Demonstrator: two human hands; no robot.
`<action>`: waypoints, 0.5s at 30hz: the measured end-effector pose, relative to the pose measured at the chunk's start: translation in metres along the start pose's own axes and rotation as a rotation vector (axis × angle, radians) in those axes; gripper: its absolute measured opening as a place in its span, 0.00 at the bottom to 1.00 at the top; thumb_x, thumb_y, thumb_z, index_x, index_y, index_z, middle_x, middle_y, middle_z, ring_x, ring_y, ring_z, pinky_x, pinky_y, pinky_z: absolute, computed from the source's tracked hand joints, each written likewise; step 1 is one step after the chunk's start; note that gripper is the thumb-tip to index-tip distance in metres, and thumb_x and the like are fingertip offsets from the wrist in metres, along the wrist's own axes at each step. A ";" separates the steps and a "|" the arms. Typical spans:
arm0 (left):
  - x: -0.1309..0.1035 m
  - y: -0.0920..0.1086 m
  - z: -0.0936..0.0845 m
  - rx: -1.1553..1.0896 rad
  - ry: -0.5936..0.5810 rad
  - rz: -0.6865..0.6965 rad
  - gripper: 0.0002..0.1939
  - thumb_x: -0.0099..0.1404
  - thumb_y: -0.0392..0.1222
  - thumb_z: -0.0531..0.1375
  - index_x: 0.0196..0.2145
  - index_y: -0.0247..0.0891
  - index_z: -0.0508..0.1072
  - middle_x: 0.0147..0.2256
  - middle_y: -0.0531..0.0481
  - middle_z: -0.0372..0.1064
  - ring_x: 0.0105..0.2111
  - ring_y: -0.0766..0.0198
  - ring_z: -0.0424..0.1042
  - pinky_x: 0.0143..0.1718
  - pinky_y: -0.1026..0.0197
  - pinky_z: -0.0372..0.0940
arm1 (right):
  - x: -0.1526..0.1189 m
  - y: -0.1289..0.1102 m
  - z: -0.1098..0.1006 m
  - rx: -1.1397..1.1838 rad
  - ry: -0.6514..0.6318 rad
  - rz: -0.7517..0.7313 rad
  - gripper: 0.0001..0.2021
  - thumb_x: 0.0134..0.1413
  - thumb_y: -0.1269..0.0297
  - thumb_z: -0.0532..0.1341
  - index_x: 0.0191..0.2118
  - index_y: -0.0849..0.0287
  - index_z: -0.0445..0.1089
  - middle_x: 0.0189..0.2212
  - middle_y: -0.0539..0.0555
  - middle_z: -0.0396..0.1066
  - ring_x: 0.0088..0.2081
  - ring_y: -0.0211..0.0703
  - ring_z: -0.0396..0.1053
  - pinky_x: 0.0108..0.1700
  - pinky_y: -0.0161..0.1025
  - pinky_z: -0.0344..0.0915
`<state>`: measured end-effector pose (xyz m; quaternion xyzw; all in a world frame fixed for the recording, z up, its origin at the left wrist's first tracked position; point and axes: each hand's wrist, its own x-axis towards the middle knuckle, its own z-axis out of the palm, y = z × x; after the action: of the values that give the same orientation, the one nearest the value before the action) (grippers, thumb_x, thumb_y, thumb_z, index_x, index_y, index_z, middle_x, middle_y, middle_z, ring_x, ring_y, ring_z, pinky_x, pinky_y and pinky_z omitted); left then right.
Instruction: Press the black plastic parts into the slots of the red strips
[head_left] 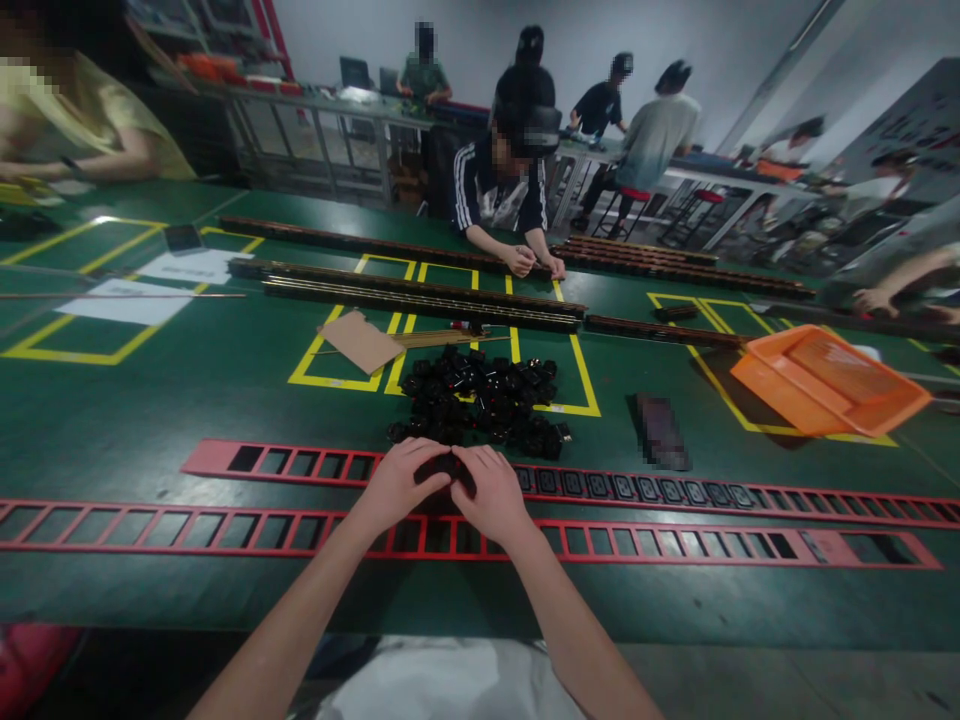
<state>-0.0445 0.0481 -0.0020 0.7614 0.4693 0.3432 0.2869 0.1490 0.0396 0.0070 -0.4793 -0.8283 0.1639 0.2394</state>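
My left hand (396, 487) and my right hand (491, 492) meet over the far red slotted strip (330, 466), with fingers and thumbs closed around a small black socket module (441, 466). Most of that module is hidden by my fingers. To the right of my hands, several black socket modules (622, 487) sit side by side in the strip's openings. Just beyond my fingers lies a loose pile of black modules (480, 390). A second red slotted strip (600, 541) runs nearer to me, beneath my wrists, its openings showing the green table.
Long dark rails (420, 300) cross the green table (225, 400) behind the pile, beside a piece of cardboard (360, 343). An orange basket (832, 385) tilts at right, near a dark flat object (661, 432). A person (506, 180) works opposite; others are around.
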 end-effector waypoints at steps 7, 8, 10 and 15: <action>-0.001 -0.005 0.004 0.037 -0.010 -0.073 0.18 0.64 0.42 0.62 0.51 0.42 0.72 0.46 0.46 0.72 0.47 0.55 0.69 0.51 0.50 0.64 | 0.000 0.001 0.001 -0.006 0.003 0.014 0.21 0.56 0.68 0.58 0.57 0.58 0.65 0.49 0.58 0.71 0.50 0.50 0.65 0.52 0.48 0.63; -0.001 -0.005 0.004 0.048 -0.009 -0.083 0.18 0.63 0.41 0.62 0.52 0.42 0.72 0.45 0.46 0.72 0.46 0.55 0.69 0.50 0.50 0.64 | -0.001 0.001 0.002 -0.003 0.006 0.015 0.21 0.56 0.68 0.58 0.57 0.58 0.65 0.49 0.58 0.71 0.51 0.50 0.65 0.53 0.48 0.63; -0.002 -0.004 0.004 0.064 -0.010 -0.088 0.18 0.63 0.41 0.62 0.52 0.41 0.71 0.44 0.47 0.72 0.45 0.56 0.69 0.49 0.51 0.65 | -0.001 0.002 0.002 0.003 0.008 0.011 0.21 0.56 0.68 0.59 0.56 0.59 0.65 0.49 0.58 0.71 0.50 0.50 0.65 0.52 0.48 0.63; -0.003 -0.003 0.001 0.054 -0.023 -0.071 0.16 0.64 0.40 0.61 0.50 0.40 0.71 0.44 0.48 0.72 0.46 0.58 0.69 0.50 0.53 0.65 | -0.001 0.001 0.001 0.007 0.002 -0.003 0.21 0.55 0.68 0.60 0.56 0.58 0.66 0.49 0.57 0.72 0.50 0.49 0.66 0.52 0.48 0.63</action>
<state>-0.0459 0.0460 -0.0060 0.7557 0.5015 0.3113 0.2838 0.1492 0.0392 0.0053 -0.4773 -0.8283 0.1659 0.2420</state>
